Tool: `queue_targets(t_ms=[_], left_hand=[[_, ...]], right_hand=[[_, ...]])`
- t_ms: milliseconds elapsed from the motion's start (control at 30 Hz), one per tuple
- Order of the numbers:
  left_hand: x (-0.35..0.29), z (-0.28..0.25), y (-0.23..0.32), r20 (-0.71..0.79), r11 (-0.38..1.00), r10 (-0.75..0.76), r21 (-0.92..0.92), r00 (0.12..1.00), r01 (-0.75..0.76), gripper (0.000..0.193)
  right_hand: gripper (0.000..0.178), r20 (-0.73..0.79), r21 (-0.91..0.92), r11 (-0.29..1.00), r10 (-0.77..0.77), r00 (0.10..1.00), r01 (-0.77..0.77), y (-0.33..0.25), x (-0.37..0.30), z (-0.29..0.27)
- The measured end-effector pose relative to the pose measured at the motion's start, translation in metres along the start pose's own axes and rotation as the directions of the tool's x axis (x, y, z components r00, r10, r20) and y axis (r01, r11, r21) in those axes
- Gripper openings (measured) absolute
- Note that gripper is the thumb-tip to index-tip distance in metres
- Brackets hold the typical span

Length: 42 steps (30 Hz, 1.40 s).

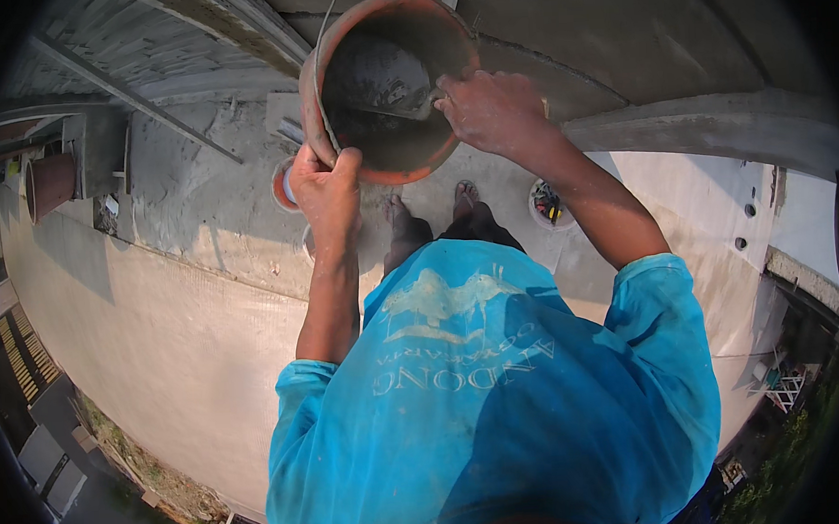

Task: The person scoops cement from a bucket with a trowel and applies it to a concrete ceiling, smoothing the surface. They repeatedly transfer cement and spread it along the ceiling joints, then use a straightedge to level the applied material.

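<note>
A round orange-brown bucket (312,106) is tilted in front of me, its opening facing me and its thin wire handle lying against the left side. My left hand (329,196) is closed on the near left rim, thumb on the lip. At the right side, my right hand (499,113) is closed around what looks like a trowel (421,107). The tool's blade reaches into the bucket, and a pale handle end shows beyond my fist. Wet grey mortar (381,65) coats the bucket's inside; its depth is hard to tell.
By my feet stand a small orange bucket (284,186) on the left and a pale container (549,203) with colourful bits on the right. A grey wall ledge (716,118) runs along the far right. A slanting bar (136,98) crosses the far left.
</note>
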<state>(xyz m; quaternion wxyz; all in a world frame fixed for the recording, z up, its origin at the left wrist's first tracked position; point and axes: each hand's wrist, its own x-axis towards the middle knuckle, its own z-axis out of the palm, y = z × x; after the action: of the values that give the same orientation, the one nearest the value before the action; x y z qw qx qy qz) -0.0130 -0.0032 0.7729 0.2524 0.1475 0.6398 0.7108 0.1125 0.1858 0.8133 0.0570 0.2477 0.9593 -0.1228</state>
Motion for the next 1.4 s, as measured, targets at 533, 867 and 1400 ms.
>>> queue_targets(t_ms=[533,867,1400], left_hand=[[-0.004,0.008,0.005,-0.003,0.991,0.012,0.13,1.0,-0.011,0.013],[0.018,-0.025,-0.027,-0.101,0.947,-0.23,-0.254,0.968,0.199,0.021],[0.003,-0.074,-0.041,-0.136,0.981,-0.14,-0.155,0.981,0.118,0.02]], right_hand=[[0.039,0.339,0.751,0.62,-0.065,0.939,-0.229,0.025,-0.011,0.072],[0.037,0.105,0.955,-0.253,-0.212,0.972,-0.158,0.027,-0.034,0.015],[0.049,-0.876,0.471,0.771,0.467,0.121,0.429,0.066,0.091,-0.216]])
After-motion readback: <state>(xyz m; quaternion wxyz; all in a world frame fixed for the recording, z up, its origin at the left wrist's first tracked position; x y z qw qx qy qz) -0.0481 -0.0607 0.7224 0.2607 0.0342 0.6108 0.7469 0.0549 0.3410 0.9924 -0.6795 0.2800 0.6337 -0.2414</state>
